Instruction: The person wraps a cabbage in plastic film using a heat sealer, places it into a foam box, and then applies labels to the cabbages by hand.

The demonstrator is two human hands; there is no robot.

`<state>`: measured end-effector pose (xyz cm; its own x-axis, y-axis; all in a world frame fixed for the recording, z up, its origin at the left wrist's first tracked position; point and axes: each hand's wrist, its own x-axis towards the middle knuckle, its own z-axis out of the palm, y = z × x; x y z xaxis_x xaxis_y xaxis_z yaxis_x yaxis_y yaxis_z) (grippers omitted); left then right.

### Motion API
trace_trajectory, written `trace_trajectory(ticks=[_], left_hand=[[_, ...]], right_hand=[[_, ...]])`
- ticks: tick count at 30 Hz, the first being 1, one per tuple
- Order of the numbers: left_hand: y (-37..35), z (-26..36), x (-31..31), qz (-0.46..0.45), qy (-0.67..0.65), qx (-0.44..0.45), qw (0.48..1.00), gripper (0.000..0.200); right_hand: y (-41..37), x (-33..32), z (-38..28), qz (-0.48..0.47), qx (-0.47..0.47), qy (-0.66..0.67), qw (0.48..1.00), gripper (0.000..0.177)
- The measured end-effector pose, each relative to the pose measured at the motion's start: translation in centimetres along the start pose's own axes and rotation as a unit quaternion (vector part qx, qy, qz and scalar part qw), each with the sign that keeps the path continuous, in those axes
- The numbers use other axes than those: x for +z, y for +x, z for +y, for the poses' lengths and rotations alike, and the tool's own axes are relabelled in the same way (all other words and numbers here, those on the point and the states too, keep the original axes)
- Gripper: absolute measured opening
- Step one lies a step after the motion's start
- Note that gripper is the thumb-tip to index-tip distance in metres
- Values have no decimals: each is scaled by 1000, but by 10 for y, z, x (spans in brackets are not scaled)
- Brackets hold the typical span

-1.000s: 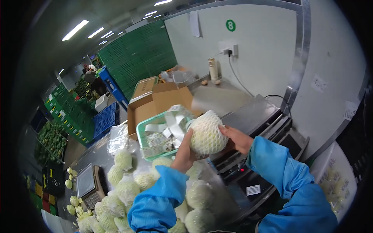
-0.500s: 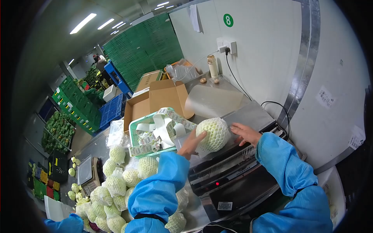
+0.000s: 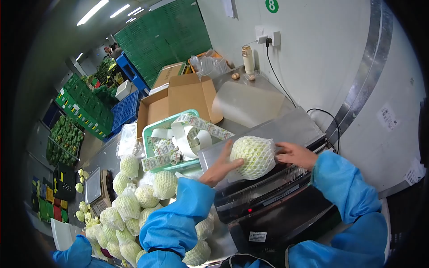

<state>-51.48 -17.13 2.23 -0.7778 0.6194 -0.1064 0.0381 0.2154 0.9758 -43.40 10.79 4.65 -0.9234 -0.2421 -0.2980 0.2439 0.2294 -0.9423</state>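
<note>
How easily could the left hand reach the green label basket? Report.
Probably yes: the left hand rests on the netted cabbage, the green basket sits just beside it, nothing visibly between.

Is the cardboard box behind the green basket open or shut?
Open: the cardboard box has its flaps spread and its inside showing.

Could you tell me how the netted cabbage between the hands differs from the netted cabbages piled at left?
The pale green cabbage in white foam netting sits alone on the steel wrapping machine, both the left hand and right hand touching it; the piled cabbages lie heaped and untouched on the steel table. Both wear white netting.
</note>
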Motion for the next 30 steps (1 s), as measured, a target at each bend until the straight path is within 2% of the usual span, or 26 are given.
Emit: trace_trajectory(ticks=[1,2,3,4,6,7,8,9,10,12,13,14,16,17,18,19,20,21,22,24,25,26,27,28,29,30], left_hand=[[-9,2,-4,0,-3,-4,1000,88],[-25,22,-9,8,-17,-40,999,88],[-35,33,-14,15,-32,-75,997,88],[-39,33,-18,14,-35,-77,996,88],[-42,35,-21,-1,-22,-90,996,89],[-44,30,-16,50,-34,-54,997,70],[-47,27,-17,54,-32,-52,997,70],[-53,24,-21,81,120,20,989,55],[-62,19,-25,106,268,86,954,41],[-86,5,-32,52,482,249,839,31],[-98,-3,-31,-14,540,277,795,39],[-107,-3,-25,-78,572,270,771,40],[-109,-11,-9,-136,603,238,749,36],[-106,-14,-3,-153,627,216,733,35],[-102,-11,1,-150,629,215,732,35],[-96,-7,4,-155,616,219,741,33],[-91,-4,7,-159,602,225,750,31],[-86,-8,8,-161,584,240,758,27],[-83,-10,12,-158,585,244,757,27],[-85,-22,26,-57,359,187,913,20],[-91,-36,36,29,233,133,963,13],[-106,-11,40,61,20,-50,997,15],[-124,-11,32,97,-48,-52,993,18],[-142,-6,30,129,-154,-2,980,18],[-157,20,26,139,-149,22,979,13],[-167,43,19,149,-154,59,975,8]], right_hand=[[-3,-11,9,27,-59,-87,994,46],[-9,-24,14,26,-55,-85,995,46],[-15,-36,17,3,-152,-256,955,41],[-21,-47,19,-22,-245,-418,875,37],[-29,-60,17,-52,-260,-453,851,37],[-34,-64,13,-89,-265,-555,784,41],[-37,-68,10,-124,-268,-648,702,44],[-39,-75,12,-141,-260,-680,670,49],[-41,-80,13,-147,-266,-678,669,49],[-41,-85,12,-174,-284,-710,620,53],[-37,-87,17,-165,-325,-693,622,40],[-31,-86,24,-169,-334,-689,621,40],[-15,-80,40,-180,-318,-624,691,25],[-11,-72,50,-140,-352,-528,760,9],[-12,-65,53,-140,-355,-528,758,9],[-12,-55,51,-117,-231,-325,910,6],[-13,-48,47,-83,-89,-96,988,7],[-12,-42,41,-50,-27,3,998,10],[-13,-37,40,-48,-30,-1,998,10],[-13,-26,41,-37,-5,218,975,5],[-26,-25,34,-49,16,192,980,4],[-38,-28,32,-65,16,184,981,6],[-57,-31,21,-71,34,181,980,8],[-77,-36,3,-80,65,172,980,8],[-94,-45,-13,-99,49,209,972,7],[-106,-52,-33,-105,-47,209,971,5]])
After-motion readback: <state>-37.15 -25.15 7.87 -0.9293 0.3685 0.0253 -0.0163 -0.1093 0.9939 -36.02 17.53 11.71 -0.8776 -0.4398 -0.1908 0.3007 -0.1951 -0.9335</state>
